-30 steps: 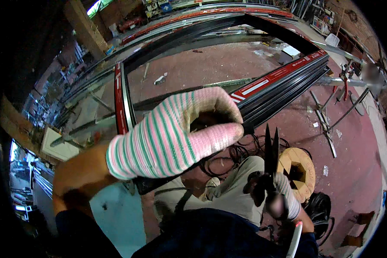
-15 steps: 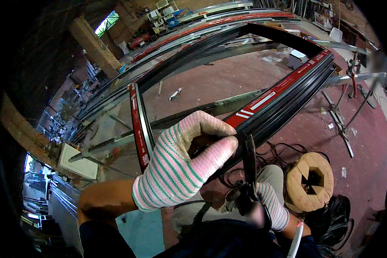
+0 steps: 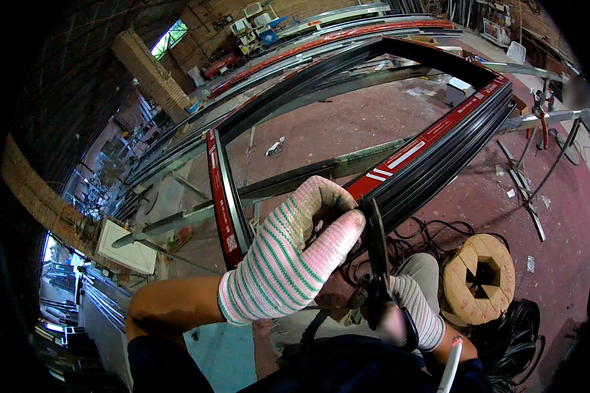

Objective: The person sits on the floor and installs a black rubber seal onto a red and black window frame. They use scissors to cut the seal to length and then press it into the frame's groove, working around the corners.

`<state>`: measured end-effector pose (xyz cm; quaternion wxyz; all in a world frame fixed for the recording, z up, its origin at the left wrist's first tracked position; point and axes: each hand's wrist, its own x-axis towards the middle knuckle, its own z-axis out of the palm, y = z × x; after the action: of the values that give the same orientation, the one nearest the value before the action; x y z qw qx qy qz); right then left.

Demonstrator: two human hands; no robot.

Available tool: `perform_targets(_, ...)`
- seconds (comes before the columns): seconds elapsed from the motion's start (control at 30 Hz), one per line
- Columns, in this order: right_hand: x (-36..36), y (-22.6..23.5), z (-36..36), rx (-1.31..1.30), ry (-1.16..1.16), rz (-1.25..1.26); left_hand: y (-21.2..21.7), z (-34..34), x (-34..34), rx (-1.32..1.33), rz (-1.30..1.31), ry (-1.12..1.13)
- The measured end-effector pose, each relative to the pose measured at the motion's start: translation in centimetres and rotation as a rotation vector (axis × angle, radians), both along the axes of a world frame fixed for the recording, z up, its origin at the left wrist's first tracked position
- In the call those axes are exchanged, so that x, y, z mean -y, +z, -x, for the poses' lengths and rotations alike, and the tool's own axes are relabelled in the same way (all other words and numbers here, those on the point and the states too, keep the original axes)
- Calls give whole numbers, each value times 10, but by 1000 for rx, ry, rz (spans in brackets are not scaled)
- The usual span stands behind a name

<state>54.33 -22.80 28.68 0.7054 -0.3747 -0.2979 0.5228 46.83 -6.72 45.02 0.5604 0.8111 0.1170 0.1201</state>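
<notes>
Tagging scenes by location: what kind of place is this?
Probably a metal-frame fabrication workshop: a large black frame lies on trestles, long profiles are stacked behind it, and a coil of black strip on a cardboard spool sits on the red floor.

Hidden grips and cut-off edges

The left hand covers whatever its fingers pinch; the right hand is partly blurred behind the dark tool, whose handles cannot be made out. The black cable coil fades into the dark rim.
</notes>
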Motion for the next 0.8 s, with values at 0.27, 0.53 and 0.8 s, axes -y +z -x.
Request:
perform_targets(0.27, 5, 3, -5, 183, -11, -7, 11, 0, -11, -41, -346, -131)
perform_targets(0.53, 8, 28, -2, 339, -23, 75, 11, 4, -5, -66, -147, -87)
perform_targets(0.8, 9, 29, -9, 578, -59, 52, 8, 7, -8, -40, -172, -99)
